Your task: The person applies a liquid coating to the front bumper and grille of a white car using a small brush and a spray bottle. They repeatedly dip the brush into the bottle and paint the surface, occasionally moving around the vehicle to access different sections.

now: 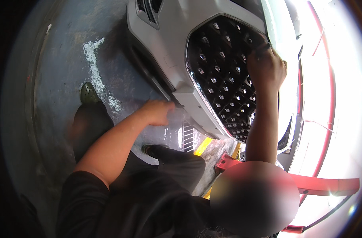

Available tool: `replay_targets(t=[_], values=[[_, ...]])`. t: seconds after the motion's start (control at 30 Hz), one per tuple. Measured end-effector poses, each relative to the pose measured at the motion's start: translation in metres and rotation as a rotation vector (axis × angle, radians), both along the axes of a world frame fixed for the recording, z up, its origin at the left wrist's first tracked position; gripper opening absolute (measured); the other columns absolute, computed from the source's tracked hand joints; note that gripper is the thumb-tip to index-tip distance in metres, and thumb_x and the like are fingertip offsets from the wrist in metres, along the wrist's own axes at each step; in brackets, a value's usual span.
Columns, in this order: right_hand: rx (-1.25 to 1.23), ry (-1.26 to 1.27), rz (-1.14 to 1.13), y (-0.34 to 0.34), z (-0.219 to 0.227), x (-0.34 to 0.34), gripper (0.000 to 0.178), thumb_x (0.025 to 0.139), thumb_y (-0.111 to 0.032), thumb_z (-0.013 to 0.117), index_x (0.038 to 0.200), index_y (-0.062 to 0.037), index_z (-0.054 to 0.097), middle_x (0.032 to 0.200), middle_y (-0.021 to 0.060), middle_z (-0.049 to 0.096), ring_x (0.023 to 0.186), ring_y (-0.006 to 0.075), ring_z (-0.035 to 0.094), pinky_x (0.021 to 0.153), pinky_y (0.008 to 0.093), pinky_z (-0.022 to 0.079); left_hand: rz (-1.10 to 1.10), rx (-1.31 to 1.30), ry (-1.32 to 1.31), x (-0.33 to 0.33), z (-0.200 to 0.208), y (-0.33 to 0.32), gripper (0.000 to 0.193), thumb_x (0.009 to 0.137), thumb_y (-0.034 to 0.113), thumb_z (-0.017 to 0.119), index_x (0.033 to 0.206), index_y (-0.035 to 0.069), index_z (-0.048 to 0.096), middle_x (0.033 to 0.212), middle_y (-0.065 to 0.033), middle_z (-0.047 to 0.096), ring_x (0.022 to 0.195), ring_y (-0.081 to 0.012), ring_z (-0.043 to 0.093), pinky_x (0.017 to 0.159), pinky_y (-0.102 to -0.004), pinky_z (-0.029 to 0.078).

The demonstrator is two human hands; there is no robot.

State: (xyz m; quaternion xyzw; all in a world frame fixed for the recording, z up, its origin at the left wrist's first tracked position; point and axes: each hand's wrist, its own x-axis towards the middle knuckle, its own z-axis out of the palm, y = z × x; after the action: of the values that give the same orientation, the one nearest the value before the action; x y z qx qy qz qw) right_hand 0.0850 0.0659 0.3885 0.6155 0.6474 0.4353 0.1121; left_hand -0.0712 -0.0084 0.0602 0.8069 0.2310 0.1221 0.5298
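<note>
My right hand [267, 69] is at the edge of a car's black grille [218, 65], its fingers closed around a small dark thing [263, 48] too unclear to name. Rows of shiny studs cover the grille, and a bright trim frames it. Lower on the car front, my left hand [159, 112] hovers close to the corner of the pale bumper [182, 97]. Its fingers are loosely bent and apart, with nothing seen between them. Contact with the bumper cannot be made out. A round blur hides my right upper arm.
A red metal beam [327, 185] juts out at the lower right. My bent legs and a green shoe [88, 93] are over the grey floor [66, 79], which bears worn white paint [93, 65]. A floor grate [188, 137] lies beside a yellow stripe [203, 146].
</note>
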Motion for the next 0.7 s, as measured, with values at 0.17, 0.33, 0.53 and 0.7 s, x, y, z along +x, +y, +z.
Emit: replay_targets(t=[0.17,0.33,0.53,0.7], values=[[0.039,-0.001,0.111,0.003,0.003,-0.001,0.01,0.085,-0.019,0.071,0.094,-0.0169,0.074,0.093,0.005,0.076,0.089,0.0294,0.075,0.083,0.0444,0.053,-0.011,-0.017,-0.001,0.002,0.0,0.0,0.049,0.074,0.016,0.077,0.122,0.012,0.066,0.11,-0.0128,0.076,0.106,-0.0356,0.073,0.091,-0.0489,0.057],[-0.055,-0.044,0.004,-0.006,-0.003,-0.002,0.02,0.079,-0.015,0.07,0.098,-0.0196,0.073,0.089,0.0005,0.072,0.086,0.0264,0.073,0.081,0.0413,0.05,-0.003,-0.007,0.016,0.001,-0.004,-0.002,0.05,0.074,0.016,0.077,0.122,0.012,0.067,0.112,-0.0125,0.076,0.108,-0.0355,0.072,0.091,-0.0495,0.057],[0.038,-0.134,0.216,-0.002,0.003,0.005,0.017,0.079,-0.01,0.068,0.092,-0.021,0.069,0.088,-0.0014,0.069,0.082,0.025,0.069,0.077,0.0425,0.048,-0.055,0.005,0.052,0.005,0.004,-0.003,0.051,0.075,0.018,0.078,0.124,0.012,0.067,0.117,-0.0126,0.076,0.113,-0.0351,0.071,0.095,-0.0495,0.056],[-0.035,-0.081,0.231,-0.011,-0.004,0.004,0.017,0.081,-0.01,0.068,0.094,-0.0211,0.069,0.093,-0.0027,0.07,0.084,0.023,0.069,0.077,0.0416,0.048,-0.103,0.037,0.089,0.004,0.008,-0.002,0.051,0.075,0.02,0.078,0.125,0.013,0.068,0.12,-0.013,0.076,0.114,-0.0349,0.071,0.096,-0.0485,0.057]])
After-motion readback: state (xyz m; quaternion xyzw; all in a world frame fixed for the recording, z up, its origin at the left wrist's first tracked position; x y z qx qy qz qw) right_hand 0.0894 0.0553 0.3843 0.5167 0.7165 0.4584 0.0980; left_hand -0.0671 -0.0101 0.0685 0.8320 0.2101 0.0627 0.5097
